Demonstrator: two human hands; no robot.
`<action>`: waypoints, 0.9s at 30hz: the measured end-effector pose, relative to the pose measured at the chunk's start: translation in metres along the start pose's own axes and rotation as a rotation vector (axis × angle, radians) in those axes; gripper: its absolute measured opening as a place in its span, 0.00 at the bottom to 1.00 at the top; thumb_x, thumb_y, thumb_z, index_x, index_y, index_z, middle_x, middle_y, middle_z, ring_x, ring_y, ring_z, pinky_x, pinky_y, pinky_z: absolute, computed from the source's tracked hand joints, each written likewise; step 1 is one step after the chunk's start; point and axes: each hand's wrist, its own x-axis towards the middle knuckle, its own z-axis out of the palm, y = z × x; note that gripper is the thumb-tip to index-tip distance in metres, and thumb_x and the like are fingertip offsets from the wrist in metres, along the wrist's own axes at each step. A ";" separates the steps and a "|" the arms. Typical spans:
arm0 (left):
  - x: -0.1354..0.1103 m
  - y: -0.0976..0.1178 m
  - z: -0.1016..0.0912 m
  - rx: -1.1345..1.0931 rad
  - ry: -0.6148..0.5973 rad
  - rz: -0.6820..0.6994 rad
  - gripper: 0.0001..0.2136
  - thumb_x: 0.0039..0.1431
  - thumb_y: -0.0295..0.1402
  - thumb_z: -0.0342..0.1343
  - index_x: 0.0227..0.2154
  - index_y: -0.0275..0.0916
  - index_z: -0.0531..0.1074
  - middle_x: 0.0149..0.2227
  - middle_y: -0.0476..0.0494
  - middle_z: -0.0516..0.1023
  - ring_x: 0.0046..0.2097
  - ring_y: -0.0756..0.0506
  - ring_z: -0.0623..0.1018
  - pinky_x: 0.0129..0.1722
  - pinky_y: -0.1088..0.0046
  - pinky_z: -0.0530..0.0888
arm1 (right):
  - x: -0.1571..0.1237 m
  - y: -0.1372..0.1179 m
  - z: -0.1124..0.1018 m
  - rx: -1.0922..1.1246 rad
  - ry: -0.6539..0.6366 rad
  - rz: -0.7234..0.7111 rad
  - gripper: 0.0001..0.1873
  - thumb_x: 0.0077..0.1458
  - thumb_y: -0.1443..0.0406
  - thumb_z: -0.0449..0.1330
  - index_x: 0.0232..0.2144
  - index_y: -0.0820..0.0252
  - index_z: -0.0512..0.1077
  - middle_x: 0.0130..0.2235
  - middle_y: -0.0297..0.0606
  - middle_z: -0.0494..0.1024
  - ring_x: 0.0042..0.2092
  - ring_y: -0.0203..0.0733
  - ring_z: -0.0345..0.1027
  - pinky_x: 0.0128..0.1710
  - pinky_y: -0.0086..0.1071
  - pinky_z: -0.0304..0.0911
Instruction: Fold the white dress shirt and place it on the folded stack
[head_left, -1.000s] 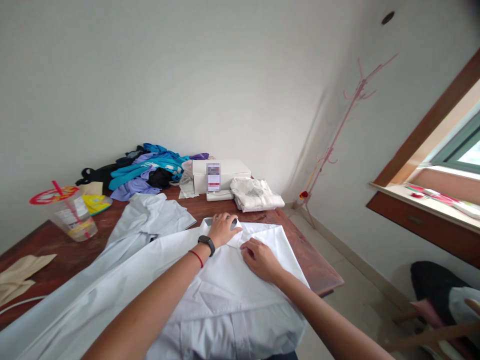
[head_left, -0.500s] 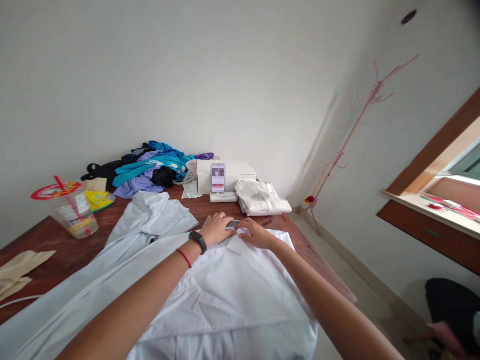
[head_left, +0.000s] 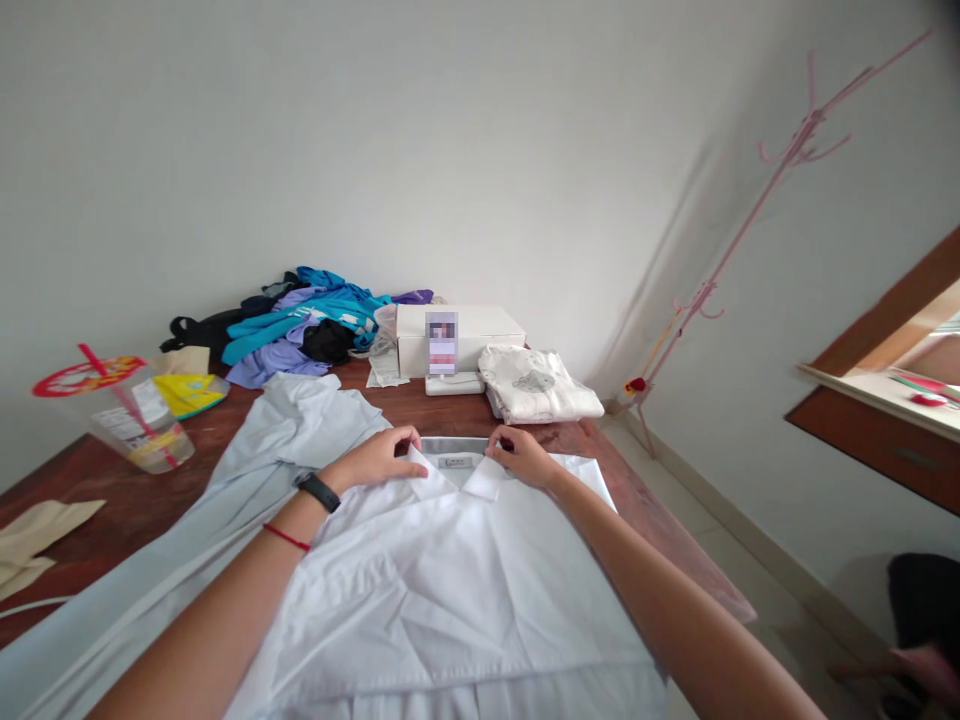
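A white collared shirt lies flat on the brown table, collar at the far side. My left hand pinches the left end of the collar. My right hand pinches its right end. Both hands are closed on the fabric, about a hand's width apart. A black band and a red string sit on my left wrist.
A light blue garment lies left of the shirt. A plastic cup with a red lid, a heap of blue and purple clothes, a white box and a folded white cloth stand behind. A pink coat stand is at the right corner.
My hands have moved apart from the middle of the collar to its two ends, and the collar now lies spread. The view has shifted slightly to the right.
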 end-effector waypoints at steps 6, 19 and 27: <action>0.001 0.000 -0.005 -0.135 -0.074 0.004 0.22 0.47 0.47 0.68 0.38 0.41 0.68 0.32 0.53 0.69 0.34 0.48 0.70 0.33 0.75 0.65 | -0.005 -0.001 0.001 0.129 0.082 -0.013 0.10 0.57 0.58 0.62 0.35 0.59 0.72 0.30 0.32 0.70 0.31 0.36 0.61 0.31 0.29 0.59; -0.003 0.002 0.002 -0.120 -0.097 -0.082 0.21 0.56 0.51 0.60 0.44 0.41 0.67 0.30 0.52 0.74 0.30 0.47 0.72 0.29 0.75 0.64 | -0.005 -0.005 0.011 -0.051 0.137 -0.044 0.12 0.61 0.62 0.58 0.44 0.58 0.77 0.34 0.35 0.77 0.34 0.39 0.68 0.38 0.32 0.63; -0.006 0.005 0.003 0.221 0.057 -0.122 0.21 0.53 0.48 0.64 0.48 0.47 0.73 0.27 0.53 0.71 0.30 0.45 0.72 0.29 0.73 0.59 | -0.007 -0.013 0.019 -0.336 0.115 -0.030 0.11 0.65 0.64 0.58 0.47 0.53 0.77 0.46 0.39 0.77 0.45 0.43 0.73 0.46 0.33 0.64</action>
